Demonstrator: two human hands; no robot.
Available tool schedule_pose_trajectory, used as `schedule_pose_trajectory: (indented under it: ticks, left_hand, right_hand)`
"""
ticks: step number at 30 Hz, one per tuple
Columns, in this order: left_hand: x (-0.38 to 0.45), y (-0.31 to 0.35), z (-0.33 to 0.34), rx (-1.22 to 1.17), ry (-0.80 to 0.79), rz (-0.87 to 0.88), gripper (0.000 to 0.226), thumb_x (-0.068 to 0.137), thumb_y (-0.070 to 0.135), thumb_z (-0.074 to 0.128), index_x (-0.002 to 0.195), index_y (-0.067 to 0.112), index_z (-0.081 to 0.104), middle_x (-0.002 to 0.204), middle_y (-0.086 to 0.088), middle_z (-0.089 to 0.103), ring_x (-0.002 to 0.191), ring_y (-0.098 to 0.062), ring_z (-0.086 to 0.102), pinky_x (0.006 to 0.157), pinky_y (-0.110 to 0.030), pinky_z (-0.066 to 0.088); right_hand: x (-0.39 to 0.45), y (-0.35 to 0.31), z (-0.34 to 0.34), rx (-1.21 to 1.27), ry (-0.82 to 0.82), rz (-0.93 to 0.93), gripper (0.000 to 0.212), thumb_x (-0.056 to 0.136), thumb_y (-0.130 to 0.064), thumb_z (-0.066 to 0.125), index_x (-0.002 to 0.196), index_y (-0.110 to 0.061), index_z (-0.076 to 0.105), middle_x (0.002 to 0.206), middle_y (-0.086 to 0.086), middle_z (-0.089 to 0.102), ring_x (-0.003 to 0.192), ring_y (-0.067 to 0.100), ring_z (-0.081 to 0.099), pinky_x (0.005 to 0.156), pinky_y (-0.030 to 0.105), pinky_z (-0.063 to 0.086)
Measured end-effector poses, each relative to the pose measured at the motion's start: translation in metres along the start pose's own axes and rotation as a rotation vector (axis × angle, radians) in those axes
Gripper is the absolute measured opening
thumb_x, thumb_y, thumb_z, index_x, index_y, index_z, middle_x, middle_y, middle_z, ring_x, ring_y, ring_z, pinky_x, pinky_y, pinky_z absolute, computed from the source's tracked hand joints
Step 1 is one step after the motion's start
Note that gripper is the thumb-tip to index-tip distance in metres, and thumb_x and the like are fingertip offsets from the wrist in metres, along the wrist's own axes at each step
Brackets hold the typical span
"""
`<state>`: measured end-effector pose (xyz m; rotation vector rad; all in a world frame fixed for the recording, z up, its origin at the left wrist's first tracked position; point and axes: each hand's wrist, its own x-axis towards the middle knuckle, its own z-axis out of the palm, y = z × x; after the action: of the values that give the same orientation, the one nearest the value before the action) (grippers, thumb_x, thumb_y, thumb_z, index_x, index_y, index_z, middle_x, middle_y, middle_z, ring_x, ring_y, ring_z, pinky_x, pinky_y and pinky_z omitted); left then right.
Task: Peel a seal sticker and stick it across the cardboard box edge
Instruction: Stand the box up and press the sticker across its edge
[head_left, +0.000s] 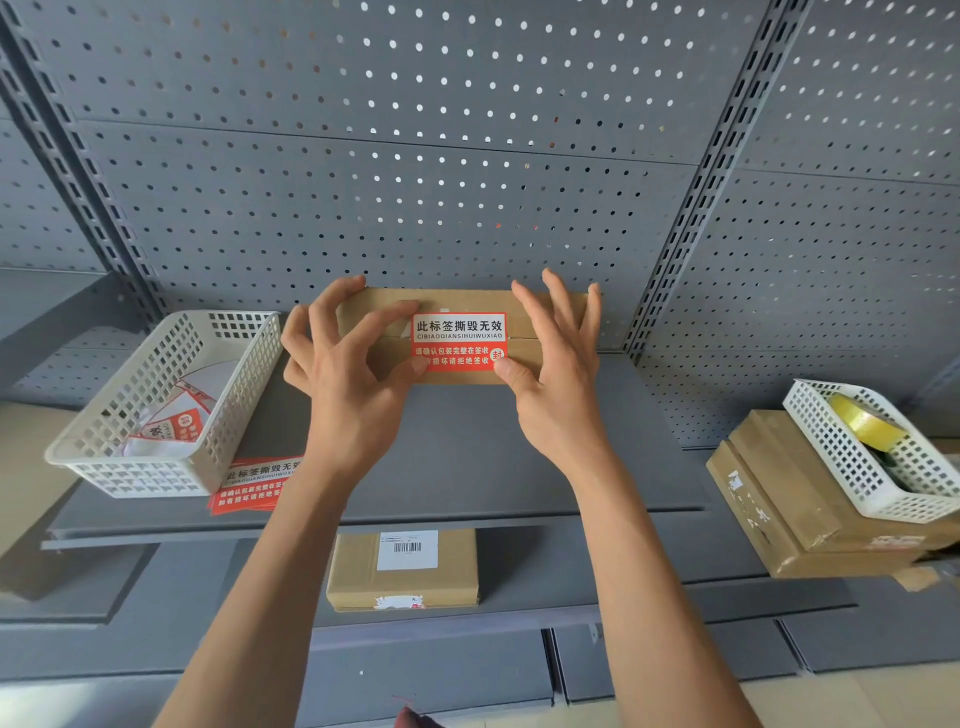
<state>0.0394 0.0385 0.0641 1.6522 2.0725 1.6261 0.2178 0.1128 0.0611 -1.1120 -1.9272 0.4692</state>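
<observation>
A flat cardboard box (457, 300) lies on the grey shelf (467, 452) against the pegboard. A red and white seal sticker (460, 340) sits across the box's seam, near its front edge. My left hand (343, 374) rests on the box's left part. Its index finger reaches the sticker's left edge and its thumb presses the lower left corner. My right hand (556, 374) lies over the box's right part with fingers spread. Its thumb presses the sticker's lower right corner.
A white basket (156, 467) with sticker scraps stands at the left, a stack of seal stickers (254, 486) beside it. At the right, another basket (878, 483) holding a yellow tape roll (865, 423) sits on cardboard boxes (779, 499). A labelled box (402, 571) lies on the lower shelf.
</observation>
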Motion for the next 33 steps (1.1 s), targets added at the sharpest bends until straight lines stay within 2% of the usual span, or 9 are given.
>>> schedule_pose_trajectory:
  ticks: [2, 4, 6, 8, 11, 14, 18, 27, 33]
  left_hand:
    - [-0.002, -0.001, 0.0, -0.002, 0.0, 0.012, 0.053, 0.081, 0.015, 0.078, 0.118, 0.051, 0.065, 0.152, 0.01, 0.035, 0.142, -0.029, 0.016, 0.107, -0.043, 0.013]
    - [-0.003, 0.0, 0.001, -0.011, 0.017, 0.018, 0.051, 0.083, 0.014, 0.07, 0.115, 0.053, 0.065, 0.151, 0.013, 0.034, 0.142, -0.025, 0.015, 0.107, -0.042, 0.011]
    - [-0.003, 0.002, 0.005, -0.032, 0.057, -0.013, 0.037, 0.089, 0.021, 0.067, 0.11, 0.051, 0.067, 0.149, 0.015, 0.036, 0.142, -0.022, 0.017, 0.108, -0.042, 0.012]
    - [-0.002, 0.007, 0.009, -0.029, 0.107, -0.074, 0.016, 0.091, 0.039, 0.069, 0.105, 0.046, 0.07, 0.147, 0.016, 0.039, 0.142, -0.022, 0.019, 0.107, -0.042, 0.015]
    - [-0.001, 0.011, 0.015, 0.028, 0.148, -0.089, 0.023, 0.084, 0.055, 0.072, 0.104, 0.042, 0.07, 0.145, 0.017, 0.04, 0.14, -0.025, 0.024, 0.105, -0.043, 0.019]
    - [0.0, 0.011, 0.018, 0.057, 0.176, -0.09, 0.027, 0.081, 0.057, 0.075, 0.103, 0.042, 0.07, 0.144, 0.016, 0.042, 0.14, -0.026, 0.025, 0.104, -0.043, 0.02]
    - [0.002, 0.012, 0.02, 0.057, 0.182, -0.097, 0.032, 0.076, 0.06, 0.078, 0.102, 0.042, 0.07, 0.143, 0.016, 0.044, 0.14, -0.025, 0.025, 0.102, -0.04, 0.019]
    - [0.001, 0.008, 0.018, 0.007, 0.167, -0.087, 0.019, 0.085, 0.046, 0.069, 0.103, 0.041, 0.071, 0.144, 0.015, 0.042, 0.139, -0.026, 0.024, 0.104, -0.044, 0.019]
    - [0.001, 0.008, 0.017, -0.022, 0.163, -0.093, 0.013, 0.09, 0.038, 0.069, 0.102, 0.04, 0.072, 0.145, 0.015, 0.042, 0.141, -0.025, 0.021, 0.104, -0.043, 0.016]
  right_hand:
    - [0.0, 0.002, -0.002, 0.013, -0.028, 0.006, 0.07, 0.092, -0.009, 0.066, 0.152, -0.031, 0.039, 0.168, -0.013, 0.013, 0.156, 0.019, -0.015, 0.118, 0.04, 0.006]
    - [-0.001, 0.003, -0.003, 0.038, -0.033, 0.0, 0.067, 0.091, -0.015, 0.065, 0.151, -0.033, 0.041, 0.167, -0.013, 0.015, 0.156, 0.018, -0.014, 0.12, 0.042, 0.007]
    - [-0.002, -0.001, -0.001, 0.051, 0.026, 0.001, 0.059, 0.09, -0.034, 0.064, 0.146, -0.033, 0.046, 0.165, -0.013, 0.021, 0.156, 0.017, -0.01, 0.117, 0.039, 0.009]
    - [-0.003, -0.01, 0.004, 0.008, 0.098, 0.024, 0.057, 0.089, -0.052, 0.062, 0.141, -0.034, 0.049, 0.163, -0.013, 0.026, 0.156, 0.018, -0.005, 0.113, 0.041, 0.015]
    - [-0.003, -0.018, 0.014, -0.14, 0.158, 0.048, 0.066, 0.085, -0.07, 0.058, 0.139, -0.035, 0.045, 0.16, -0.011, 0.028, 0.156, 0.025, 0.0, 0.109, 0.051, 0.028]
    - [-0.001, -0.019, 0.019, -0.254, 0.177, 0.061, 0.074, 0.082, -0.078, 0.053, 0.14, -0.034, 0.041, 0.16, -0.009, 0.028, 0.155, 0.03, 0.004, 0.103, 0.053, 0.034]
    - [0.001, -0.018, 0.021, -0.285, 0.181, 0.063, 0.068, 0.086, -0.073, 0.053, 0.141, -0.033, 0.041, 0.16, -0.007, 0.028, 0.155, 0.031, 0.003, 0.103, 0.053, 0.032]
    - [0.002, -0.012, 0.02, -0.223, 0.163, 0.046, 0.041, 0.102, -0.044, 0.048, 0.141, -0.032, 0.043, 0.162, -0.007, 0.025, 0.155, 0.029, -0.001, 0.106, 0.054, 0.028]
    - [0.002, -0.01, 0.018, -0.18, 0.157, 0.042, 0.039, 0.102, -0.037, 0.043, 0.141, -0.033, 0.043, 0.16, -0.009, 0.027, 0.155, 0.028, 0.0, 0.106, 0.055, 0.028]
